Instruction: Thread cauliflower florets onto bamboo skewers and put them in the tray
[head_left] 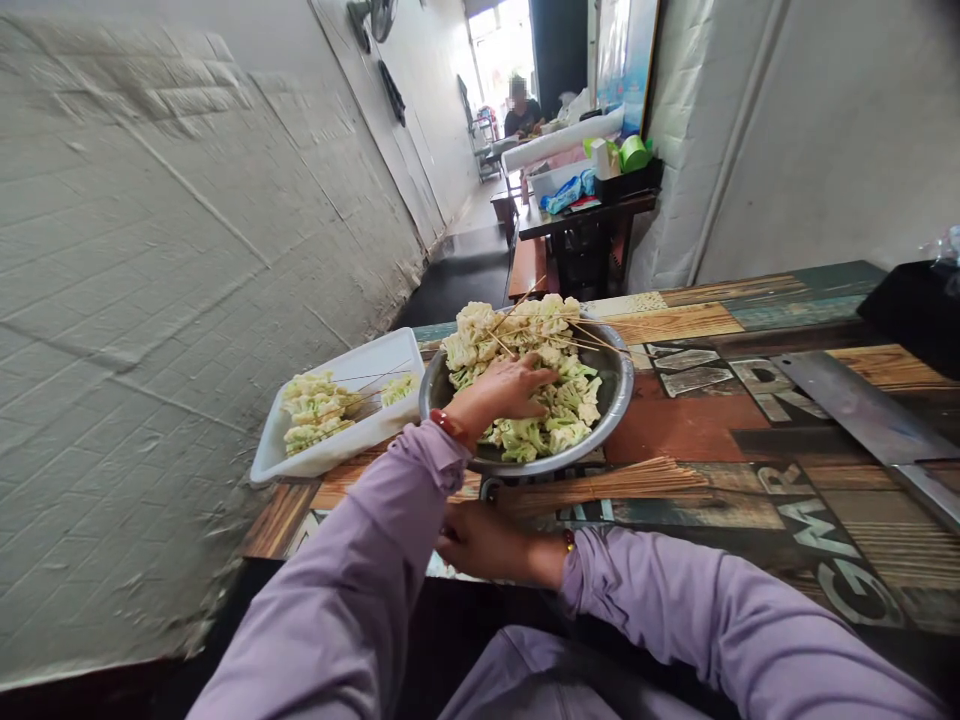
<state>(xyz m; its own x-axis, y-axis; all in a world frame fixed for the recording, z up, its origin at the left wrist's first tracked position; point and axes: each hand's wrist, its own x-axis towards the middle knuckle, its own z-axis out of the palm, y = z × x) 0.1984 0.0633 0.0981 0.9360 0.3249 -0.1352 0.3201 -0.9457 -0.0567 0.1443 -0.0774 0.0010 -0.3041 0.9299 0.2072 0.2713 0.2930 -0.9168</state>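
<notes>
Cauliflower florets [577,405] are lying loose in the near part of a metal bowl [624,395], which is standing on a table [697,425] with a wood-plank and lettering print. The left hand [506,388] is reaching over the bowl's near-left rim and touching the florets; its fingers are bending down into them, and I cannot tell whether they are pinching a piece. The right hand [491,540] is hanging low by the table's near edge with its fingers curling inward, and I cannot tell whether they are grasping anything.

Skewered cauliflower [476,330] is crowding the far side of the bowl and covering part of that rim, its thin sticks poking out to the right across the metal. A bundle of wooden skewers [637,480] is lying just in front of the bowl, between it and the right forearm. On the left, a white tray [382,350] is sitting close beside the bowl, holding more cauliflower on sticks. Farther right, a cleaver [855,405] is lying flat, well apart from both hands, and a black object [919,315] is occupying the corner beyond it. Behind, another table [585,222] is carrying clutter, and a person [523,120] is sitting in the distance.
</notes>
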